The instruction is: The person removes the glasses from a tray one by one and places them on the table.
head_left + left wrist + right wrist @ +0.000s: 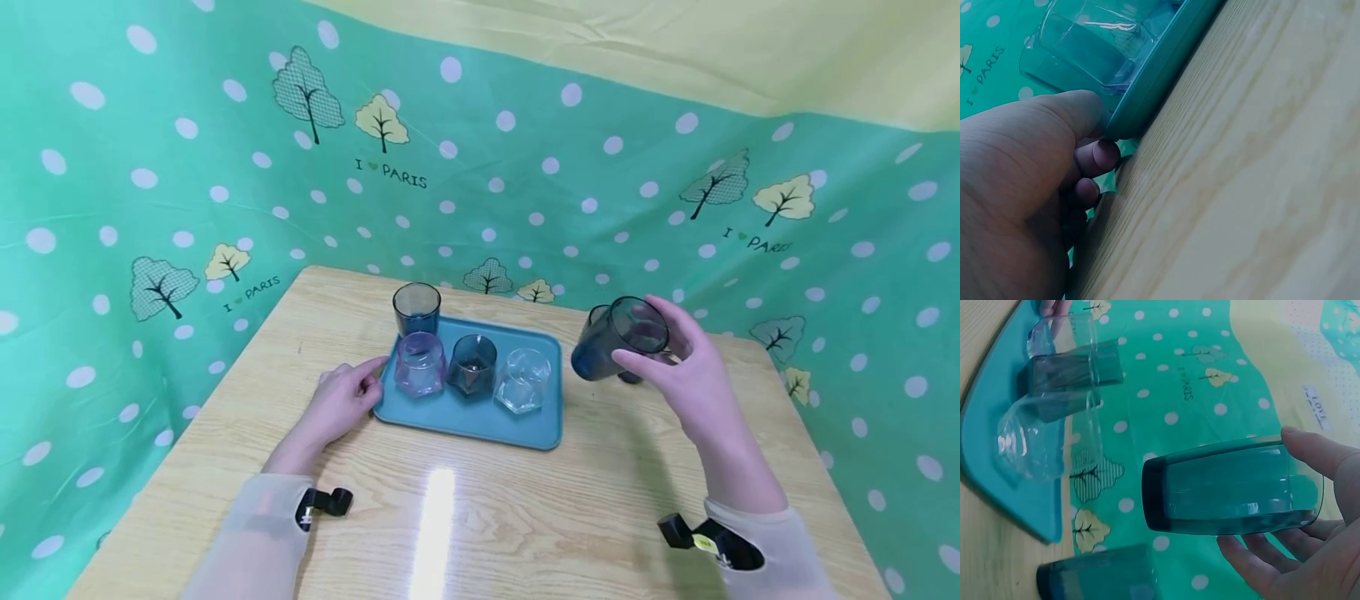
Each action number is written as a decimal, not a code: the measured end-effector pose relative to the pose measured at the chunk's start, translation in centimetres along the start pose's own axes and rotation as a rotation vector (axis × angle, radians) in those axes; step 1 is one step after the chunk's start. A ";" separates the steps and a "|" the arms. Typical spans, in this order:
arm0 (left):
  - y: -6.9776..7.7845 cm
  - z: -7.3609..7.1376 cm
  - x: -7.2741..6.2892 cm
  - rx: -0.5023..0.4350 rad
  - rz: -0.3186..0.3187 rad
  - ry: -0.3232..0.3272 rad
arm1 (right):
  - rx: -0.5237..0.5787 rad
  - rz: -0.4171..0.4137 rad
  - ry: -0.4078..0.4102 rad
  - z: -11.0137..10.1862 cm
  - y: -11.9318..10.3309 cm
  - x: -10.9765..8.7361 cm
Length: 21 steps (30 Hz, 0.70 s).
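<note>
My right hand (693, 375) grips a dark blue drinking glass (1229, 487) near its rim, thumb on one side and fingers on the other. Tilted, the glass is held up just right of the blue tray (465, 423). At the tray's left edge, my left hand (343, 402) pinches the rim, its thumb above and the other fingers curled lower. Along the tray stand a pinkish faceted glass (420, 364), a dark grey faceted glass (472, 367) and a clear faceted glass (522, 382). A taller smoky glass (417, 309) stands at the back-left corner.
Behind the held glass, another dark blue glass (1100, 575) stands on the wooden table (360, 517), partly hidden in the head view. A green dotted cloth (510, 192) hangs right behind the table's back edge.
</note>
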<state>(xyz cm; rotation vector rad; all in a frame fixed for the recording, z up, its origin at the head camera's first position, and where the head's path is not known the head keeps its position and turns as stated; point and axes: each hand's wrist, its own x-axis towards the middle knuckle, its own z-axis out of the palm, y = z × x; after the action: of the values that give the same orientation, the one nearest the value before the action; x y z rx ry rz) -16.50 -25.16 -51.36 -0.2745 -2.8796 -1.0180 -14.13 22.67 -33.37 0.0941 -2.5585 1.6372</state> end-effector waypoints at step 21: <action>0.2 0.1 0.1 0.001 0.000 0.007 | -0.156 0.139 -0.035 -4.6 4.7 -1.2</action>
<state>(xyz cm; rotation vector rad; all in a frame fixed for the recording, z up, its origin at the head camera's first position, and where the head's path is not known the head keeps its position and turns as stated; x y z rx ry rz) -16.51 -24.90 -51.29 -0.2698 -2.8740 -1.0160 -13.20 28.83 -35.83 -0.0698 -2.7654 1.4831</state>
